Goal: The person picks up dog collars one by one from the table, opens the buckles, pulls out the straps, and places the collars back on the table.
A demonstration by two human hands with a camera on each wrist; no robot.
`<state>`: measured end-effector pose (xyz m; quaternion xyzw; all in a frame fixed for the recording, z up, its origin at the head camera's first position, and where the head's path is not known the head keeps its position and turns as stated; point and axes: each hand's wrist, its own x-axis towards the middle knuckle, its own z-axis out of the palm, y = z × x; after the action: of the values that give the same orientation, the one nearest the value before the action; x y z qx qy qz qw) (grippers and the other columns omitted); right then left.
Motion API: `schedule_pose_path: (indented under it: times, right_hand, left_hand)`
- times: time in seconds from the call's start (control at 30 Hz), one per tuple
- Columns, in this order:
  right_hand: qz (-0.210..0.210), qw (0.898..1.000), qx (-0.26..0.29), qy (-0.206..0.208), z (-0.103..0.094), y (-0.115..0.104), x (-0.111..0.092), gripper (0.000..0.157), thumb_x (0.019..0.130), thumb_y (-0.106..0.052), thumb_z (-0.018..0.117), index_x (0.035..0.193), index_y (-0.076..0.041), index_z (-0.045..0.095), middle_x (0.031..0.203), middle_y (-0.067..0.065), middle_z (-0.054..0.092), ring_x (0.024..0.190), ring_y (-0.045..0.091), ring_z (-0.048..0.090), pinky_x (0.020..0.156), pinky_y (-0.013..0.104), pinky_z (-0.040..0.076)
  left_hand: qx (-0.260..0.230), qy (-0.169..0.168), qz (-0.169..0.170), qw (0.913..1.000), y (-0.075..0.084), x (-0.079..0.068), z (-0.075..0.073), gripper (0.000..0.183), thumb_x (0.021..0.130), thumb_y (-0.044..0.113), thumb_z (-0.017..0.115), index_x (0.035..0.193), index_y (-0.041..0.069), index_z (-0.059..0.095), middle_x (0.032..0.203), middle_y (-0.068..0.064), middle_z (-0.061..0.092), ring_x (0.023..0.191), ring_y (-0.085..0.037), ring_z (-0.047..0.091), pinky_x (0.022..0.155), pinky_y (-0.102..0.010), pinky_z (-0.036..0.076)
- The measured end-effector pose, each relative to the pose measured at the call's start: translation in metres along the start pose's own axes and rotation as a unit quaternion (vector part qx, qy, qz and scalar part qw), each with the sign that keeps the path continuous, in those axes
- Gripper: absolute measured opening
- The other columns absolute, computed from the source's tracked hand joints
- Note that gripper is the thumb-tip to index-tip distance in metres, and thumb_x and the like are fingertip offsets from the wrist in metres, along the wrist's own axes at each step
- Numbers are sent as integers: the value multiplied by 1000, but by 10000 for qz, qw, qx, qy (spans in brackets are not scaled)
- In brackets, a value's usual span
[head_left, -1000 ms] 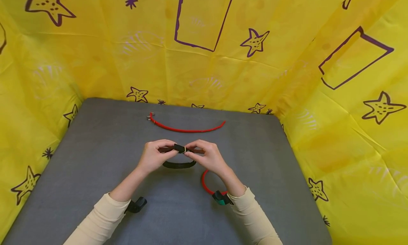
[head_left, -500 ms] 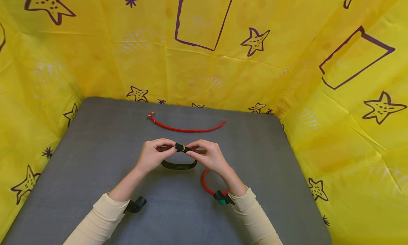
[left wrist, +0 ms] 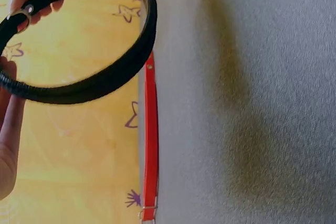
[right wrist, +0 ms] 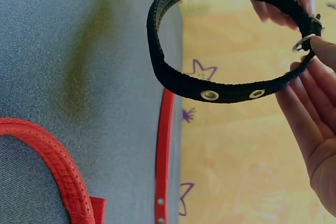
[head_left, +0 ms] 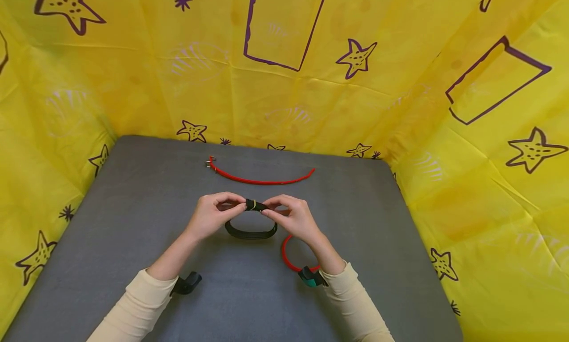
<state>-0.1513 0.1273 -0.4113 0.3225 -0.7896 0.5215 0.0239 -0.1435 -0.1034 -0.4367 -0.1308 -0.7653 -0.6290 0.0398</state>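
Observation:
In the head view, a black dog collar (head_left: 251,234) hangs as a loop above the grey table. My left hand (head_left: 214,216) pinches the collar at its left, near the overlapped buckle end. From the other side my right hand (head_left: 294,217) pinches it with thumb and fingers. Metal eyelets dot the black collar (left wrist: 84,92) in the left wrist view. The right wrist view shows the collar's (right wrist: 178,83) buckle and D-ring close to the right thumb, with the left hand behind it.
A red collar (head_left: 262,183) lies stretched out toward the back of the table (head_left: 133,208), its buckle at the left. Another red collar (head_left: 284,253), closed in a ring, lies beneath my right wrist. Yellow patterned cloth (head_left: 200,85) surrounds the table.
Both hands have risen slightly and keep their pinch on the black collar. Its loop looks wider and fuller below the hands. The red collars have not moved.

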Motion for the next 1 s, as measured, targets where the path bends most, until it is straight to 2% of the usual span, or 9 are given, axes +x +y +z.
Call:
schedule_pose_path:
  times: [0.13,0.23,0.4,0.5,0.6,0.73,0.93,1.0]
  right_hand:
    - [31,10000,19,7,-1,0,0,16,83,5,74,98,5,70,93,15,69,87,26,67,71,27,58]
    - [-20,10000,22,-18,-1,1,-1,16,83,6,74,98,6,70,93,16,69,87,26,66,71,28,58]
    - [-105,9999,-15,-115,-1,1,-2,16,83,5,73,99,5,70,93,16,68,87,25,66,72,29,58]
    - [-92,9998,-48,-147,-1,1,-2,16,83,5,73,99,5,70,94,15,69,87,25,66,72,28,58]
    - [-66,9998,-70,-158,-1,2,-3,16,83,5,73,99,5,70,94,16,69,86,25,66,73,27,58]
    - [-2,9998,-75,-157,-2,2,-4,16,84,5,72,100,5,70,94,16,69,87,25,66,73,27,57]
    - [78,9998,-107,-136,-4,2,-5,16,85,4,72,100,6,70,95,16,69,87,24,66,73,26,57]
    - [94,9998,-137,-129,-5,3,-5,16,85,4,72,100,6,70,95,16,69,87,25,66,72,26,57]
  left_hand:
    - [243,-269,-124,9993,-6,2,-3,23,80,14,82,100,6,74,96,-6,72,88,-17,69,80,-33,57]
    - [596,-438,11,9973,-6,3,-4,28,78,22,84,102,11,74,95,-1,72,89,-15,68,81,-36,57]
    - [1155,-653,418,9903,-3,6,-7,24,76,20,85,98,14,77,91,5,72,84,-12,67,77,-35,58]
    - [1327,-719,546,9870,-1,6,-8,21,75,16,86,94,14,77,87,6,71,81,-11,67,75,-33,58]
    - [1321,-707,545,9872,-1,6,-8,20,75,15,86,92,12,77,86,5,71,79,-10,67,74,-33,58]
    - [1115,-664,382,9908,-4,6,-8,20,76,15,85,93,11,77,86,3,72,79,-11,67,73,-33,58]
    - [1030,-631,190,9925,-6,5,-8,21,77,19,85,96,12,77,88,3,72,79,-10,68,73,-29,58]
    - [1003,-613,163,9929,-6,5,-9,22,77,20,85,96,13,77,88,3,73,79,-9,68,74,-31,58]
